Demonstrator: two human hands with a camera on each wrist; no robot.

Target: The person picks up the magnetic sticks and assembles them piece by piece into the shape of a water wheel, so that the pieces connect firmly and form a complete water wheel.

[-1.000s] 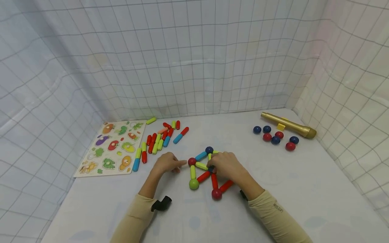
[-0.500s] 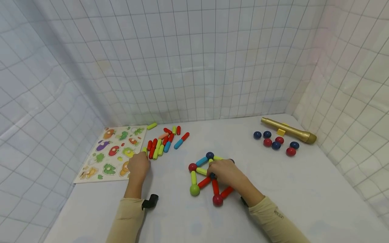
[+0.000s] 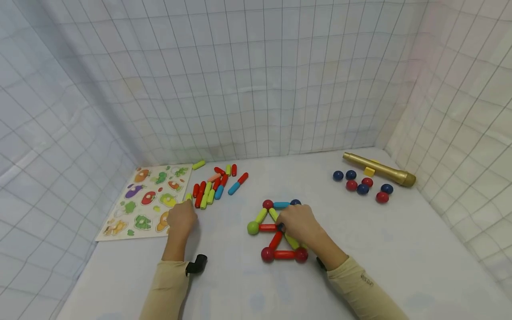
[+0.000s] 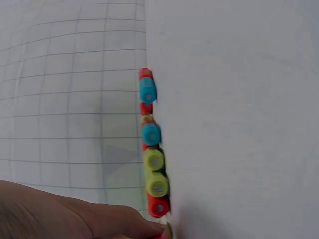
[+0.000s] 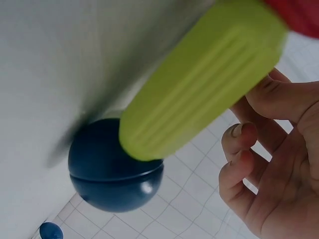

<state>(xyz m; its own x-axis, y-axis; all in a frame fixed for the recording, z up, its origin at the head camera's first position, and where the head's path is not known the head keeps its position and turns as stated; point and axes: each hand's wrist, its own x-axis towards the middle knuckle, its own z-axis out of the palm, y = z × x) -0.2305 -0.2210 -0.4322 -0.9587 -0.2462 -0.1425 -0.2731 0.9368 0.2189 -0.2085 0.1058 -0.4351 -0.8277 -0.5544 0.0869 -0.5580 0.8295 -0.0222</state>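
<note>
My right hand (image 3: 298, 222), grip curled on the stick-and-ball frame (image 3: 276, 231), has turned it round, while my left hand (image 3: 182, 218) reaches the loose sticks (image 3: 212, 186), grip unclear.

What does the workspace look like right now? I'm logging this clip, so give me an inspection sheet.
Surface: white table, flat.
Job's things: rod-and-ball frame lying flat; loose rods piled near the puzzle.
Clutter: puzzle board at left; loose balls and gold tube at right.
Hands: left hand at the near end of the rods, grip unclear; right hand on the frame, fingers curled at a blue ball and green rod.
Cables: nothing seen.
Surroundings: gridded white cloth walls.
</note>
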